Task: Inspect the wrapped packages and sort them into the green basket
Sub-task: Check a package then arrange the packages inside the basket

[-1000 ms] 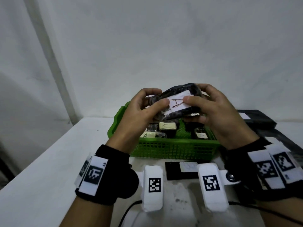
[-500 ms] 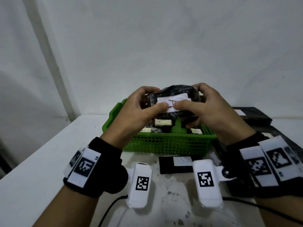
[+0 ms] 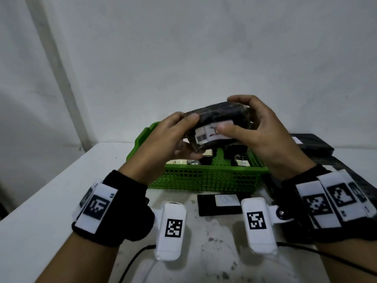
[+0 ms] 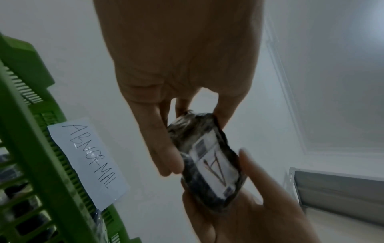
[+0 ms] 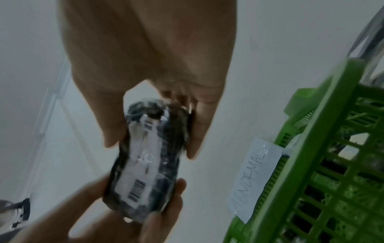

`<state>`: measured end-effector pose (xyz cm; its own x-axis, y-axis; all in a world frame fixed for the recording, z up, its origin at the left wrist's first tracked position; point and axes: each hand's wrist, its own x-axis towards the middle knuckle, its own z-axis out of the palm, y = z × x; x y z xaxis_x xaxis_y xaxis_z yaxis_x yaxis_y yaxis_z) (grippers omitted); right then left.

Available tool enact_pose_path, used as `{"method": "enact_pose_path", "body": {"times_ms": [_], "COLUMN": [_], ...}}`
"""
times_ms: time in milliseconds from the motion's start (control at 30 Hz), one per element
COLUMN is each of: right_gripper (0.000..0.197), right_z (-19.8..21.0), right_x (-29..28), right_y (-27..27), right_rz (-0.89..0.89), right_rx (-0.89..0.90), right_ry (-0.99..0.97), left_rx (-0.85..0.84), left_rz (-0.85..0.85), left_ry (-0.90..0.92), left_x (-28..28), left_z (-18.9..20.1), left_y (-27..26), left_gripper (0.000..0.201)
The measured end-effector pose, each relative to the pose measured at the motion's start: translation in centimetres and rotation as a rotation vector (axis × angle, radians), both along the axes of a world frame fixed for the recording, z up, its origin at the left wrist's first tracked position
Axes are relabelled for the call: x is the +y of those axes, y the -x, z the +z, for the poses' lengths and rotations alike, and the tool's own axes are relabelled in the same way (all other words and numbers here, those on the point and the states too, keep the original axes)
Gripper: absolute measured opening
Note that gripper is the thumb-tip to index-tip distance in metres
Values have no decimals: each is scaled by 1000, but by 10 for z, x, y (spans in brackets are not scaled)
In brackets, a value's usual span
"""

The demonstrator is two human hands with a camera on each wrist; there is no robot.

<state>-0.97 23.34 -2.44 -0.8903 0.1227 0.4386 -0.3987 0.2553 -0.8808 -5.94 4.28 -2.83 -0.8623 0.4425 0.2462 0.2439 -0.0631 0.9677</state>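
Both the left hand (image 3: 167, 137) and right hand (image 3: 259, 127) pinch the package (image 3: 220, 115) by its ends above the basket (image 3: 206, 178), fingers curled, likely tilting its label (image 3: 206, 135) into view for inspection.

You get dim, flat, bluish light in all three views, perhaps from above and in front, though no lamp shows. The head view is the sharpest; its wide lens bends the wall's vertical strip (image 3: 59, 72) and stretches the wrist bands at the lower corners. Soft shadows lie under the green basket (image 3: 206, 178) on the table (image 3: 40, 201). Both wrist views are grainy and smeared: the wrapped package (image 5: 145, 164) shows small glints on its film, the barcode is soft, and the near fingers (image 4: 270, 197) are out of focus.
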Motion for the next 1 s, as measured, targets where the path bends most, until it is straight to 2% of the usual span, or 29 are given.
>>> {"method": "enact_pose_path", "body": {"times_ms": [67,167,233,367,500,600,700,733,800,867,1000], "right_gripper": [62,55,45,30,34,42,54,63,73,66,41], "right_z": [2,2,0,-5,-6,-5,-3,-2,3,6,3], "right_x": [-1,1,1,-5,-5,-4,0,1,2,2,-1], "right_y": [1,2,3,7,7,4,2,1,-2,-5,-1], "right_rz": [65,108,97,-35,-50,-51,-3,25,97,155,83], "right_rx": [-108,-212,-211,-81,8,57,-3,-64,-191,-259,-221], "right_ry": [118,198,207,172,95,59,47,73,124,187,223], "left_rx": [36,85,84,184,145,30,-18,-6,26,62,123], "left_rz": [12,11,-2,41,64,-16,-88,-97,-93,-59,-26], "left_ry": [-29,-31,-36,-26,-60,18,36,14,-51,-97,-67], "left_x": [-1,1,3,6,2,-1,0,0,1,1,1], "left_z": [-2,-6,-6,-7,-2,2,2,2,0,-2,-5], "left_y": [3,5,4,1,-1,-4,-4,-3,-1,3,5], "left_gripper": [16,17,17,24,34,48,61,58,37,16,13]}}
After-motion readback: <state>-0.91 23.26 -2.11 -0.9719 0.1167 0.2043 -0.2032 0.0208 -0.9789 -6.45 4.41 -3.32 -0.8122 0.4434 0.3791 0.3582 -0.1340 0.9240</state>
